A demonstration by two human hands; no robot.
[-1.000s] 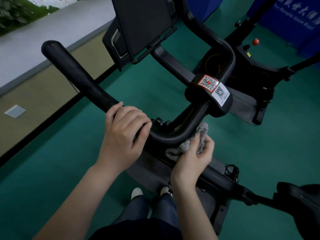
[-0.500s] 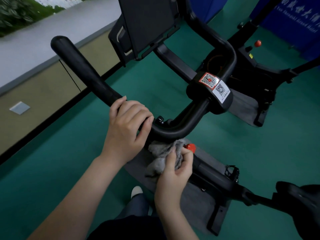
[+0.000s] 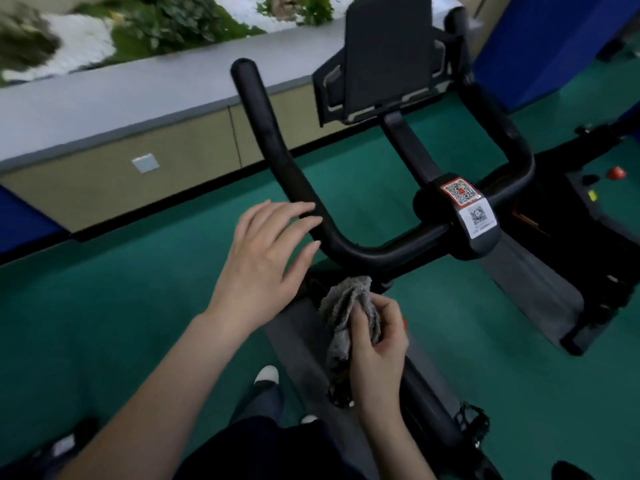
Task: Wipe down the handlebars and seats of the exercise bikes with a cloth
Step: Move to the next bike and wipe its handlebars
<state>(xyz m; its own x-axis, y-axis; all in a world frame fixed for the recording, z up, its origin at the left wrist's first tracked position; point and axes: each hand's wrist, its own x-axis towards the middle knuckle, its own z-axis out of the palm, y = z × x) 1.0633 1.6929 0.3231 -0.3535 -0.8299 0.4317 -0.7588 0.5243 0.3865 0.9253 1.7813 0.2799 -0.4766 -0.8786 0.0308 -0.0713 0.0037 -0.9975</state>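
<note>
A crumpled grey cloth (image 3: 346,320) hangs bunched in the right hand (image 3: 377,344), just below the low bend of the exercise bike's black handlebar (image 3: 304,188) and not touching it. The right hand's grip is closed on the cloth, thumb pressed across its folds and fingers curled behind, with the lower end of the fabric trailing down past the wrist. The left hand (image 3: 263,258) is spread flat, fingers apart and extended, its fingertips (image 3: 311,220) at the left arm of the handlebar where it curves down; whether they touch the bar cannot be told, and the hand holds nothing. At the middle of the handlebar, a clamp block carries two QR-code stickers (image 3: 469,206), one red-bordered and one white. A dark console screen (image 3: 388,53) stands tilted above the stem. The bike stands on a grey mat (image 3: 533,282) over green floor (image 3: 104,306), with a second machine's red knob (image 3: 615,172) to the right.
</note>
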